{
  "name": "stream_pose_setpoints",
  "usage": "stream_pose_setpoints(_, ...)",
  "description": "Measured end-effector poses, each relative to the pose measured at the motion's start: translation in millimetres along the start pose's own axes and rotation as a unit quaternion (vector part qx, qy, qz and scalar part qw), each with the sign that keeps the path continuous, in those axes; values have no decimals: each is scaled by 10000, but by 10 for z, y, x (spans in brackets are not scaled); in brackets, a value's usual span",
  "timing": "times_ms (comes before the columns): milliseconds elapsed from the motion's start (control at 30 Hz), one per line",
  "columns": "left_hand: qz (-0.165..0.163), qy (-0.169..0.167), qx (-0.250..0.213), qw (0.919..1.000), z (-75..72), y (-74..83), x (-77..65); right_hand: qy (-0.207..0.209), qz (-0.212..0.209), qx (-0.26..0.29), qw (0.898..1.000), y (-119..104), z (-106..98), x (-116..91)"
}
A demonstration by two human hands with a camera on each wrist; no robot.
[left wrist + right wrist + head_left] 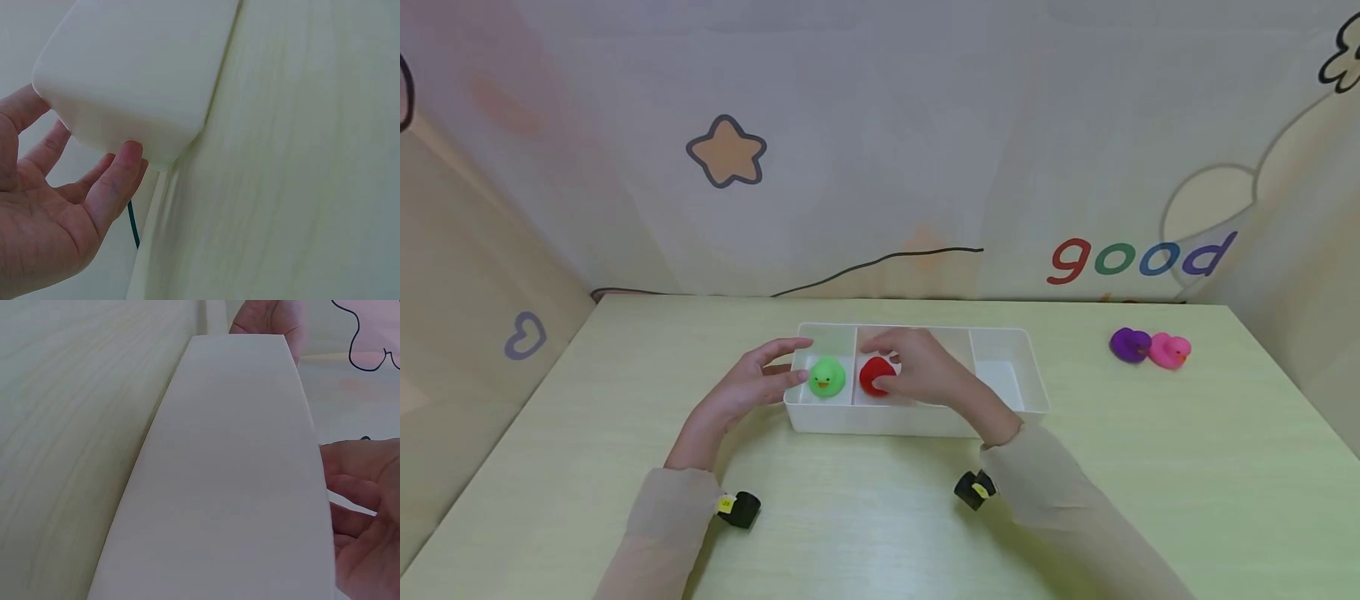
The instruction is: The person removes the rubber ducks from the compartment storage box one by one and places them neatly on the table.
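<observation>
A white divided box point(880, 422) lies across the table. In its left end compartment sits a green rubber duck point(827, 377), facing the front. My left hand point(751, 383) is at the box's left end, its fingers spread around that end wall; in the left wrist view fingertips point(130, 150) touch the wall. Over the compartment to the right of the green duck, my right hand point(925, 367) holds a red duck point(872, 375) between thumb and fingers, which partly cover it. In the right wrist view the box's front wall point(225, 475) hides the red duck.
A purple duck point(1127, 345) and a pink duck point(1170, 351) sit side by side on the table, right of the box. Behind the table point(865, 517) hangs a printed cloth backdrop point(880, 150). Each wrist carries a small black camera point(741, 509).
</observation>
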State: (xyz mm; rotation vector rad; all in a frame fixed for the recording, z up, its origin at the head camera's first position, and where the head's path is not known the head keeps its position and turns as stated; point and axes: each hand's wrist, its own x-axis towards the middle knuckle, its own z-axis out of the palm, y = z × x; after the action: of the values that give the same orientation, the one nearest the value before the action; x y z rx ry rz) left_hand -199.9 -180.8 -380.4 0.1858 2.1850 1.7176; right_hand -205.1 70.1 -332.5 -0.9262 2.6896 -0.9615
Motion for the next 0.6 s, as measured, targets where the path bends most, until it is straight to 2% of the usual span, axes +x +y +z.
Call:
stream_pose_setpoints(167, 0, -11, -34, 10000, 1, -1, 3, -350, 181, -664, 9970, -62, 34, 91)
stream_pose_setpoints(333, 13, -13, 14, 10000, -2, -5, 2, -631, 497, -1329, 9879, -80, 86, 150)
stream_pose_setpoints(600, 0, -19, -1, 10000, -1, -1, -4, -657, 357, -2173, 9732, -82, 133, 187)
